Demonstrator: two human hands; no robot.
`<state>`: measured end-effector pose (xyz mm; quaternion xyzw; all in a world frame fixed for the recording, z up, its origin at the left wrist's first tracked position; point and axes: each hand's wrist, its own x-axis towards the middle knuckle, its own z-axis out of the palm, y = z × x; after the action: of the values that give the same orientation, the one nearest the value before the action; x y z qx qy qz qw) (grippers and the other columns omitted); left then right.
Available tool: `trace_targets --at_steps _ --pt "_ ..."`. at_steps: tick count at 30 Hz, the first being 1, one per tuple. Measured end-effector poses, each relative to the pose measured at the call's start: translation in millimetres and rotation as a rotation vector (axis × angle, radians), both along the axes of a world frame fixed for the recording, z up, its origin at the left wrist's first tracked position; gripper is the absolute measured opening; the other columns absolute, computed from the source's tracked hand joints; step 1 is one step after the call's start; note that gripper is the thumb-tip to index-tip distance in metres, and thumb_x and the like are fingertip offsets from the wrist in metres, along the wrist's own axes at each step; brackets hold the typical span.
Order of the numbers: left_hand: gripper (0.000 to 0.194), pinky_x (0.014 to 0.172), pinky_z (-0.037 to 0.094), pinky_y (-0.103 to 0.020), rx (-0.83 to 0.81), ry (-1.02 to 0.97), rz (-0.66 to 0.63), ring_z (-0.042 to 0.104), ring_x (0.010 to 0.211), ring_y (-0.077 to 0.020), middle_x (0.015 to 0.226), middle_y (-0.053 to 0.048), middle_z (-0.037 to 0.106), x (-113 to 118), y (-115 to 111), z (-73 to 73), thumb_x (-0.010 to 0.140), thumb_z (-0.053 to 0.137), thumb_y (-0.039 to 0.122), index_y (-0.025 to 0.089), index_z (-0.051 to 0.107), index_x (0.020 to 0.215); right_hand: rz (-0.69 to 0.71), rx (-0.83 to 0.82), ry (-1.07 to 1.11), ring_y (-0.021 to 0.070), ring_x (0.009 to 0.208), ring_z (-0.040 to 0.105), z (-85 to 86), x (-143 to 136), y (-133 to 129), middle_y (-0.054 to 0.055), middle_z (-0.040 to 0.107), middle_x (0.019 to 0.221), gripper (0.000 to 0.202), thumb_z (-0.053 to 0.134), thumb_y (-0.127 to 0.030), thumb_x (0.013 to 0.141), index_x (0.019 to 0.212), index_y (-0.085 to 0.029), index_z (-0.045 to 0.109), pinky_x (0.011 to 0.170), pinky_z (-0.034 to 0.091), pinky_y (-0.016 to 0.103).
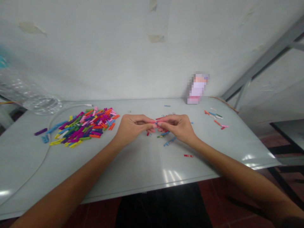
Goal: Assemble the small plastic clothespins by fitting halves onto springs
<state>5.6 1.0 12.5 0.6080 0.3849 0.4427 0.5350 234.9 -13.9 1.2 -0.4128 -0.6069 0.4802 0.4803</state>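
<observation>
Pinching a small piece [156, 123] between nearly closed fingertips, left hand [133, 125] meeting right hand [178, 125], colorful clips [83, 126] heaped left, clear bottle [39, 101] far left, contents unclear.

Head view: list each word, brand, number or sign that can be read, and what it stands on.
No text can be read.
Pink and lilac object by the wall: pixelated.
Small red clip with pale marks: too small and blurred.
Heap of coloured clips: none legible.

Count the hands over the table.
2: the left hand, beside the pile of clips, and the right hand, to its right, both pinching a small piece.
</observation>
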Motion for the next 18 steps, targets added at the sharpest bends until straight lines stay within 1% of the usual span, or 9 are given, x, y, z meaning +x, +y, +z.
trace_targets --at_steps 4,8,13,18 --pt "0.022 0.063 0.067 -0.028 -0.043 -0.012 -0.019 0.080 0.062 -0.0211 0.073 -0.008 0.084 0.4 1.0 0.0 0.077 0.102 0.032 0.017 0.090 0.086 0.069 -0.079 0.038 0.0203 0.074 0.086 -0.2 3.6 4.8 0.006 0.088 0.081 0.037 0.101 -0.052 0.081 0.097 -0.020 0.092 0.073 0.074 0.032" --pt "0.024 0.064 0.067 -0.029 -0.062 -0.008 -0.051 0.080 0.062 -0.0208 0.071 -0.008 0.084 -2.1 4.6 -1.8 0.077 0.102 0.033 0.015 0.089 0.085 0.127 -0.103 0.043 0.0189 0.075 0.086 -2.5 6.0 6.7 0.006 0.088 0.082 0.034 0.100 -0.049 0.082 0.098 -0.021 0.092 0.073 0.073 0.030" --pt "0.029 0.065 0.067 -0.030 -0.057 -0.022 -0.069 0.079 0.063 -0.0214 0.071 -0.009 0.084 -3.6 5.6 -2.9 0.075 0.104 0.037 0.014 0.088 0.084 0.129 -0.053 0.035 0.0189 0.076 0.086 -2.9 6.1 5.0 0.005 0.088 0.082 0.029 0.100 -0.045 0.084 0.099 -0.021 0.093 0.077 0.074 0.031" --pt "0.031 0.066 0.066 -0.030 -0.068 -0.025 -0.070 0.078 0.062 -0.0212 0.070 -0.008 0.083 -3.0 4.2 -1.9 0.072 0.106 0.041 0.018 0.088 0.079 0.071 0.069 -0.045 0.0198 0.076 0.085 0.2 4.0 -0.7 0.004 0.088 0.084 0.021 0.096 -0.041 0.089 0.100 -0.024 0.094 0.075 0.074 0.031"
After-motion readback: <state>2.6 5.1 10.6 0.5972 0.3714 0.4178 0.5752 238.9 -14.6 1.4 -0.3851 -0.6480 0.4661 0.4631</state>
